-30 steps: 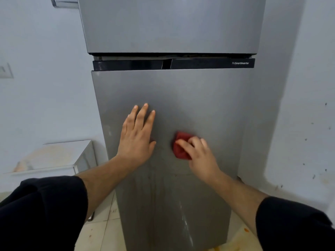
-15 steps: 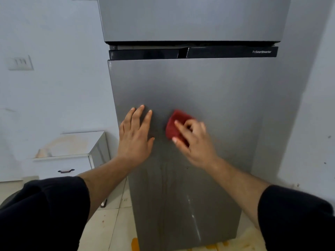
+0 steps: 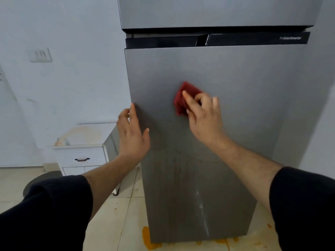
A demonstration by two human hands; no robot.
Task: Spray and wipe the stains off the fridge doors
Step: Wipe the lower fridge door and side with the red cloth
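Recording tall grey metal fridge lower door (image 3: 235,105), showing faint drip streaks (image 3: 174,187) and a white smear on its lower half. Noting left hand (image 3: 132,134) resting at the door's left edge, grip open, fingers straight. Noting right hand (image 3: 204,116) pressing a folded red wiping cloth (image 3: 181,100) against the door's middle, above the streaks, grip curling round the cloth.

Floor (image 3: 116,223): pale tiles. Fridge (image 3: 235,124) stands on it. Orange stain (image 3: 147,240) on the tiles at its front-left corner, with smaller orange spots along the base and off right. White cabinet (image 3: 85,154) on legs stands near the fridge's left side. Dark round thing (image 3: 39,180) by the cabinet, partly hidden.
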